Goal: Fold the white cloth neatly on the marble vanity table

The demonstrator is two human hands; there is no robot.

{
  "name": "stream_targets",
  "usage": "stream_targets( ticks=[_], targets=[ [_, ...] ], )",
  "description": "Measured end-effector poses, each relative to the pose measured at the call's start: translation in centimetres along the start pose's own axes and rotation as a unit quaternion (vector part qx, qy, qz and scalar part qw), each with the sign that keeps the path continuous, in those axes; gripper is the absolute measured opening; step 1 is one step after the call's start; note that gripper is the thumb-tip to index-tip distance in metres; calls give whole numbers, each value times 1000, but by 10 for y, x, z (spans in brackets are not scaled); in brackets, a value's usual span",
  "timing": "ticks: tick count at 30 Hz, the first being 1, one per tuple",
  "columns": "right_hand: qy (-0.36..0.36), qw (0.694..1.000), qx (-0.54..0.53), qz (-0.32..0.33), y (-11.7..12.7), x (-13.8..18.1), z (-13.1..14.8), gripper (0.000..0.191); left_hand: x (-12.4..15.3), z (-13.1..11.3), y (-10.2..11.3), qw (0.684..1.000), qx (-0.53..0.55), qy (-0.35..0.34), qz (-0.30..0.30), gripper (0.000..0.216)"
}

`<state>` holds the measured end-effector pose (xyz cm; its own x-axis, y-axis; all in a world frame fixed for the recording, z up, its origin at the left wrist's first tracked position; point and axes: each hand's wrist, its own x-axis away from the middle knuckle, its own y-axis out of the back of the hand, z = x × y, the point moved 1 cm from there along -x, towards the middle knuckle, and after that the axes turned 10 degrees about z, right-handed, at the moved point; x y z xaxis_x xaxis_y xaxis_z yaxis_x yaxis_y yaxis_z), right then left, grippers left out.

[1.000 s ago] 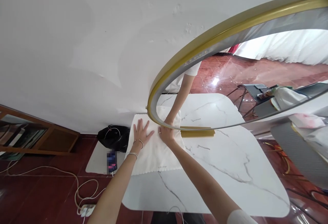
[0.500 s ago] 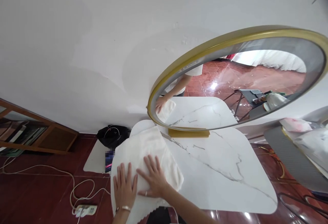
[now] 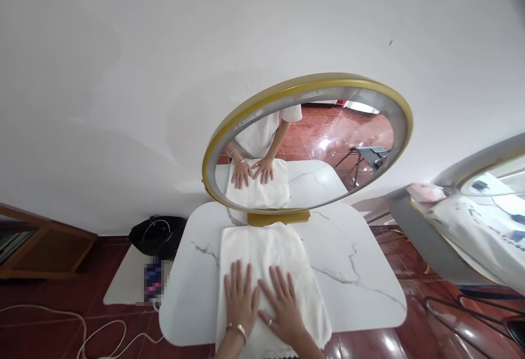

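Observation:
A white cloth [image 3: 262, 244] lies spread over the middle of a white marble-patterned table [image 3: 365, 299], its near end reaching the front edge. My left hand [image 3: 240, 301], with a bracelet at the wrist, rests flat on the cloth, fingers spread. Beside it my right hand [image 3: 283, 307], wearing a ring, also presses flat on the cloth with its fingers apart. Just behind the cloth stands an oval gold-framed mirror [image 3: 328, 145] on a gold base [image 3: 279, 217]. Both hands and the cloth show in its reflection.
Left of the table, a black bag [image 3: 158, 236] sits on a pale low surface [image 3: 123, 279]. White cables [image 3: 110, 323] run over the red tiled floor. A wooden cabinet [image 3: 49, 244] stands far left. At right is another table [image 3: 430, 238] with white plastic and a second mirror [image 3: 500, 175].
The cloth and both hands have moved right, from the table's left end to its middle. The left end of the tabletop is now uncovered. The camera view has shifted too.

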<state>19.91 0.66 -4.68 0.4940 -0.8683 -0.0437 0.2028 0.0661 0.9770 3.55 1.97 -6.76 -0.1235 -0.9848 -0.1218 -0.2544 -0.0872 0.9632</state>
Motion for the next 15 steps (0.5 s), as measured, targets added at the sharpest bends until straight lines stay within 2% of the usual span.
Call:
stream_targets(
  ticks=[4, 7, 11, 15],
  targets=[
    [-91, 995, 35, -35, 5, 16, -29, 68, -34, -39, -12, 997, 12, -73, 10, 64],
    [-134, 988, 49, -53, 4, 18, -33, 67, -46, -48, -14, 994, 12, -109, 6, 62],
    [-122, 989, 57, -63, -5, 6, -17, 69, -46, -26, -9, 992, 5, -123, 1, 58],
    [-53, 997, 20, -43, -18, -23, 16, 72, -30, 25, 2, 998, -3, -58, -13, 53]
  ],
)
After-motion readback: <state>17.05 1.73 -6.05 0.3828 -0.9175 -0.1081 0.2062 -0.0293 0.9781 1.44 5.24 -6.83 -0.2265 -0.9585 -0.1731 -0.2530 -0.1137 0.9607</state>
